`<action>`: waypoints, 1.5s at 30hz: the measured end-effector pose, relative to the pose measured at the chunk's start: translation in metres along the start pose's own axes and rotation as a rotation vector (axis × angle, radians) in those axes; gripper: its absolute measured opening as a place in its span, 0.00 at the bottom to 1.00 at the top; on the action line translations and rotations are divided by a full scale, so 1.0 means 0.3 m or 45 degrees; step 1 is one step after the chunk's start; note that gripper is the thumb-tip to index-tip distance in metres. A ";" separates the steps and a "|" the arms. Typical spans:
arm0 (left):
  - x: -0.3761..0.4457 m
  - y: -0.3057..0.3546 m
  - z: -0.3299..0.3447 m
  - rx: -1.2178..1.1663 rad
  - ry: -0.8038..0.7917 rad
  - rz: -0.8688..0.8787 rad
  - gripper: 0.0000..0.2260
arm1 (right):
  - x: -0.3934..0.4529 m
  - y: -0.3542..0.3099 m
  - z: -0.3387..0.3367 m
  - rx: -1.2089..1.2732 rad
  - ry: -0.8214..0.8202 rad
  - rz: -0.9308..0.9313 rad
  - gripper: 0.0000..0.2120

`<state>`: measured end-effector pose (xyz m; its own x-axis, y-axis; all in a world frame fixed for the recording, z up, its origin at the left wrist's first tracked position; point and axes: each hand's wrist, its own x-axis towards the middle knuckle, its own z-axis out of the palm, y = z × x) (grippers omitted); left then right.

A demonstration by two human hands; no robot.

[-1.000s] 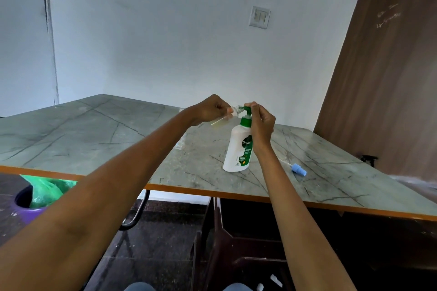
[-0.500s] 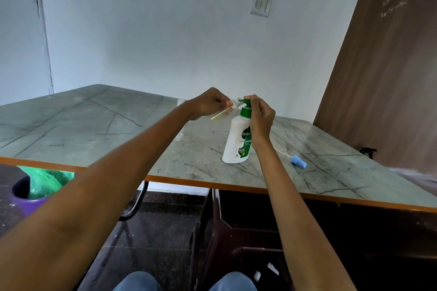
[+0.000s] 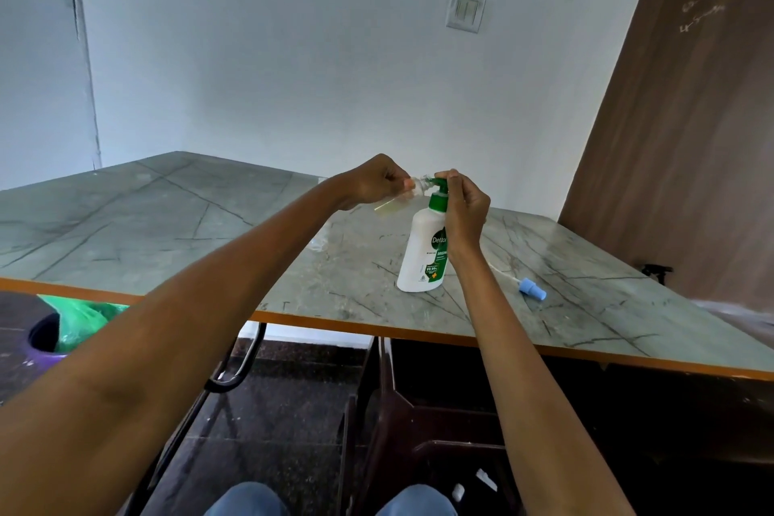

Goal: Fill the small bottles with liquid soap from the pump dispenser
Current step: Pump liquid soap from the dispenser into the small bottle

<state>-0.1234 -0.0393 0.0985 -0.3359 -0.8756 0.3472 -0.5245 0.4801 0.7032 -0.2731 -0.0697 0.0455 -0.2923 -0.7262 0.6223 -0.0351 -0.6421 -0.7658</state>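
Filling step: small bottle held at the spout of the pump dispenser.

We hold the small bottle (image 3: 391, 205) tilted in the left hand (image 3: 372, 182), fingers curled round its neck, its mouth against the green pump head (image 3: 437, 185). The right hand (image 3: 463, 207) curls its fingers over that head; the pump dispenser (image 3: 423, 253) stands on the table (image 3: 167, 222). A blue cap (image 3: 532, 289) lies nearby. We judge the next move needs a steady downward press while the mouth stays aligned.

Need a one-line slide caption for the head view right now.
Left hand holds a small bottle at the pump dispenser nozzle; right hand on the pump.
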 end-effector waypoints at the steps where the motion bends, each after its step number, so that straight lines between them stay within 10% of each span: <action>1: -0.001 0.001 -0.001 0.006 -0.005 -0.003 0.13 | -0.006 0.000 0.001 0.004 0.005 0.002 0.14; 45: 0.014 -0.003 0.001 0.019 0.046 -0.004 0.13 | 0.002 -0.015 0.001 0.041 -0.016 -0.010 0.11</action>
<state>-0.1247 -0.0434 0.0991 -0.3059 -0.8785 0.3670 -0.5371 0.4775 0.6954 -0.2730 -0.0675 0.0494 -0.2799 -0.7241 0.6304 -0.0062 -0.6553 -0.7554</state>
